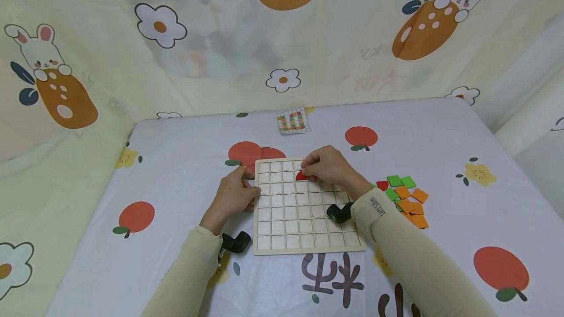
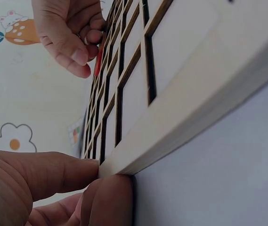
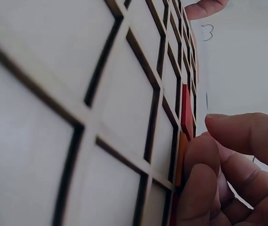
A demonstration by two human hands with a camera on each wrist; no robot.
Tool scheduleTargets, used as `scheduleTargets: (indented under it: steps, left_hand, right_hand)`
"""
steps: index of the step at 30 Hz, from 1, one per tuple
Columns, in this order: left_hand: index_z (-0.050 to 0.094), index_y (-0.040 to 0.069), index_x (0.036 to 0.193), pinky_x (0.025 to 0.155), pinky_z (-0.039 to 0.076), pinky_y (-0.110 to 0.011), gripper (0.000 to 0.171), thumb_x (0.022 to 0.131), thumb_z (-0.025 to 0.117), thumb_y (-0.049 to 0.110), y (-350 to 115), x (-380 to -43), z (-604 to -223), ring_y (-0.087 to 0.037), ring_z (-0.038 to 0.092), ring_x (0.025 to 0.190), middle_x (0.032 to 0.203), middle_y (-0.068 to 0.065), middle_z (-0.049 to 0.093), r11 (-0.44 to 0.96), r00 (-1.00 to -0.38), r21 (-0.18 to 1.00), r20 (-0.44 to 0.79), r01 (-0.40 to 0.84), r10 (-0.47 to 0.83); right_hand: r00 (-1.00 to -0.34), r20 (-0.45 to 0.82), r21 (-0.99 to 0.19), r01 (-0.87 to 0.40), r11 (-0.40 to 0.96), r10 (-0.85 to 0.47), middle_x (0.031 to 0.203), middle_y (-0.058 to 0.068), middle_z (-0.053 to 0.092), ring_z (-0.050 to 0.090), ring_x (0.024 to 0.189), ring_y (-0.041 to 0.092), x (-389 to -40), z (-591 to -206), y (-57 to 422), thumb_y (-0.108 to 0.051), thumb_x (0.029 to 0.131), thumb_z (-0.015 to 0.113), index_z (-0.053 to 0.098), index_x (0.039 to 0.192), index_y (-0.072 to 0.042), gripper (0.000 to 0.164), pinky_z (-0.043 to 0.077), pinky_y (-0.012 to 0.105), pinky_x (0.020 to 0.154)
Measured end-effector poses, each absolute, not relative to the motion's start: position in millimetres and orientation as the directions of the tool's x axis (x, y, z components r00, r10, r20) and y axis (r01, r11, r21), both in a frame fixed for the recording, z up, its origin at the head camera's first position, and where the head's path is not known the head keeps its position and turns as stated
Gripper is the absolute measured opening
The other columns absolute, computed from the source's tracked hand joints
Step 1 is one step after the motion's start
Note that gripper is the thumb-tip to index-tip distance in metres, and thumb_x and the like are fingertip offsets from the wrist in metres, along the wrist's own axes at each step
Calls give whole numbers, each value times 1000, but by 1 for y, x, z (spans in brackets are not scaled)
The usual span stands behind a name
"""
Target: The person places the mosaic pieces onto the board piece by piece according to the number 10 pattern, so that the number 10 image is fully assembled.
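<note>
Wooden grid: left hand grips edge, right hand arches over.

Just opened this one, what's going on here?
A person's left hand grips the left edge of a grid board. Their right hand is at its far side, by a red piece and an orange piece; whether it pinches either is unclear. Loose tiles lie to the right, a patterned card beyond the board.

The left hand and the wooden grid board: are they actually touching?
Touching. The left wrist view shows it: the left hand has its thumb against the edge of the wooden grid board, with no gap between them.
</note>
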State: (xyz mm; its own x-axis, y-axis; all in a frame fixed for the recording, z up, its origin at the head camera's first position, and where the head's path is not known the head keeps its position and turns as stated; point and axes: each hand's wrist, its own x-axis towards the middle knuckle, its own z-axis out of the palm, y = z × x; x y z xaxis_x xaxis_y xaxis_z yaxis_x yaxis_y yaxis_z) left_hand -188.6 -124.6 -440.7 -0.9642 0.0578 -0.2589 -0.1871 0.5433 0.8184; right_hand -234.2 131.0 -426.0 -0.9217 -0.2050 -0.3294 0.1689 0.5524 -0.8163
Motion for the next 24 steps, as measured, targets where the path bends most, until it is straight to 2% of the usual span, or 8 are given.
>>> scheduleTargets:
  steps: [10, 17, 24]
  left_hand:
    - [58, 3, 122, 54, 60, -30, 33, 93, 73, 6, -124, -189, -441, -20, 66, 62, 88, -13, 58, 552, -964, 812, -261, -188, 55]
    - [58, 3, 122, 54, 61, -30, 33, 93, 73, 6, -124, -188, -442, -20, 66, 62, 89, -13, 59, 548, -961, 812, -273, -202, 50]
    - [58, 4, 123, 54, 60, -30, 33, 93, 72, 7, -125, -189, -442, -19, 67, 62, 89, -13, 58, 541, -962, 818, -267, -196, 56]
  right_hand:
    - [-949, -261, -780, 98, 618, -178, 89, 5, 73, 60, 71, 18, -232, -427, 126, -11, 87, 78, 78, 98, -8, 11, 49, 27, 63]
    - [-946, -253, -818, 98, 566, -201, 84, 6, 74, 63, 72, 18, -228, -428, 131, -14, 93, 75, 76, 102, -6, 12, 53, 27, 65]
    - [-950, -236, -867, 111, 486, -204, 93, 14, 72, 65, 80, 24, -221, -424, 168, -16, 98, 71, 73, 114, -1, 22, 56, 30, 73]
